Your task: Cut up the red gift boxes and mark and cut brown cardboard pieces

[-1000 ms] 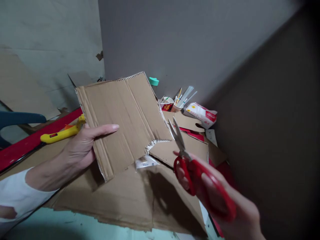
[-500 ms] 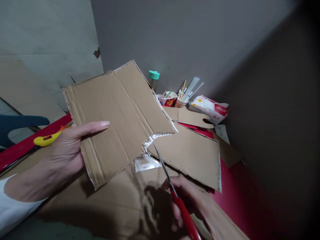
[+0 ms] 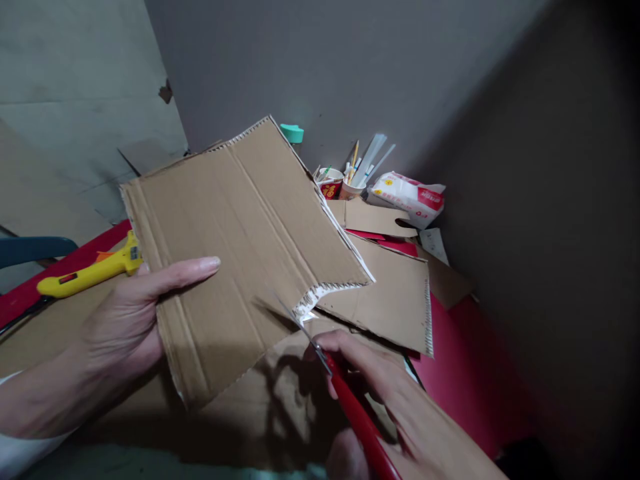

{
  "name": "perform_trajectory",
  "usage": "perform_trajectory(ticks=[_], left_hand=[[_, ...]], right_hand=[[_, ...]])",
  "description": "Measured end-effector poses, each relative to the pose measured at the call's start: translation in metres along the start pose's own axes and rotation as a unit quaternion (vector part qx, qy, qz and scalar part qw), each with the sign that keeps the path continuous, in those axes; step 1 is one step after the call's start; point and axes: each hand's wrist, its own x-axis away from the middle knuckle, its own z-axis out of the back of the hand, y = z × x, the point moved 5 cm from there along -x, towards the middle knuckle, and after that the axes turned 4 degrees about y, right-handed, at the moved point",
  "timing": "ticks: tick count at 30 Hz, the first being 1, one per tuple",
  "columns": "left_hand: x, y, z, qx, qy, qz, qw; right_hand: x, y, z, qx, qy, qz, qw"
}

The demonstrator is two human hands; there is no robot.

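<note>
My left hand grips a brown cardboard piece by its lower left side, thumb flat on top and fingers hidden beneath. The piece is tilted up, with a curved, ragged notch of white torn edge at its lower right corner. My right hand is closed round red-handled scissors. Their blades point up and left, with the tips over the cardboard just left of the notch. A dark blade shadow falls on the surface there. Whether the blades touch the cardboard I cannot tell.
A yellow glue gun lies at left by a blue chair part. Behind lie another cardboard piece, a tissue pack, a paper cup of sticks and a teal-lidded bottle. A grey wall stands behind.
The scissors have moved up and left, their tips now over the cardboard beside the notch. The cardboard has shifted slightly right and down. The clear set square is now mostly hidden.
</note>
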Motion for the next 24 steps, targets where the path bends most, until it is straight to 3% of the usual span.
perform_trajectory(ticks=[18, 24], left_hand=[[-0.0038, -0.0076, 0.0005, -0.030, -0.017, -0.020, 0.999], [-0.0001, -0.0063, 0.0000, -0.034, -0.007, -0.012, 0.999]], right_hand=[[-0.0033, 0.0001, -0.0010, -0.006, 0.000, -0.046, 0.999], [-0.0042, -0.0009, -0.0004, 0.013, 0.006, -0.020, 1.000]])
